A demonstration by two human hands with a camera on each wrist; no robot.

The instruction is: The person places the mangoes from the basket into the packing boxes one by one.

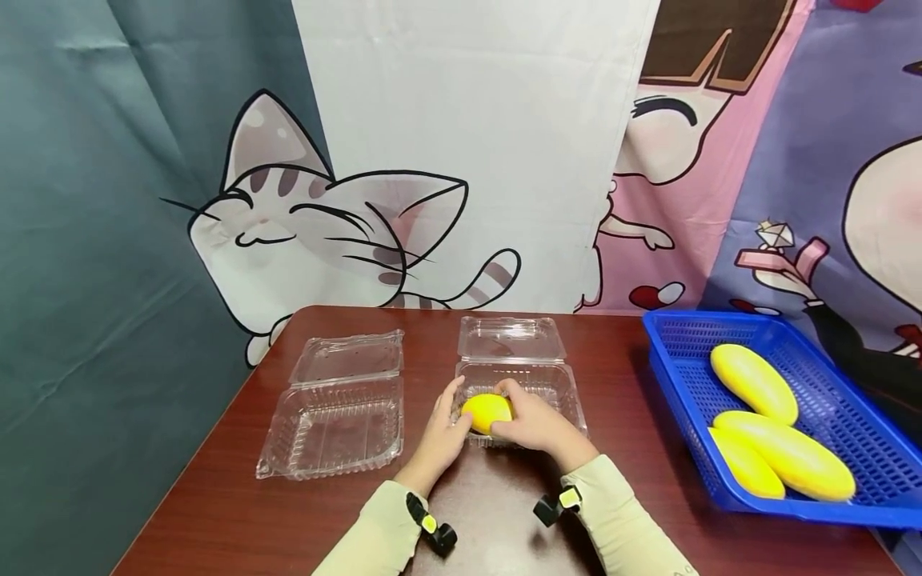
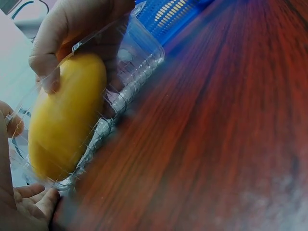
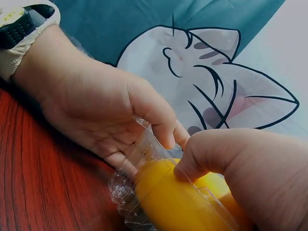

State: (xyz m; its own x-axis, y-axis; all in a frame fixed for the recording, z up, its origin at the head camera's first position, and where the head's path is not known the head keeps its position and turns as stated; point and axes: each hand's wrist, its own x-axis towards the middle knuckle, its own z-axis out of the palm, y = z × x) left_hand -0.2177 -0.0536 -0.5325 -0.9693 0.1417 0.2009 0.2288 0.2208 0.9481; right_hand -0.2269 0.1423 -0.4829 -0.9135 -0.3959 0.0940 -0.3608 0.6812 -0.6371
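Observation:
A yellow mango (image 1: 487,411) sits in the left part of a hinged clear plastic container (image 1: 571,398), whose lid is folded back behind it. My right hand (image 1: 536,419) grips the mango, with the thumb over its near side in the left wrist view. At the container's left wall, my left hand (image 1: 439,436) pinches the rim, its thumb inside and its fingers along the outside, as the right wrist view shows. The mango (image 2: 67,118) lies tilted against the clear near wall in the left wrist view. Part of it is hidden behind the right hand's fingers.
A second clear container (image 1: 338,432) stands open at the left of the brown table (image 1: 216,512). To the right, a blue plastic basket (image 1: 677,400) holds three more yellow mangoes (image 1: 785,452). Behind the table hangs a cartoon-printed cloth (image 1: 475,96).

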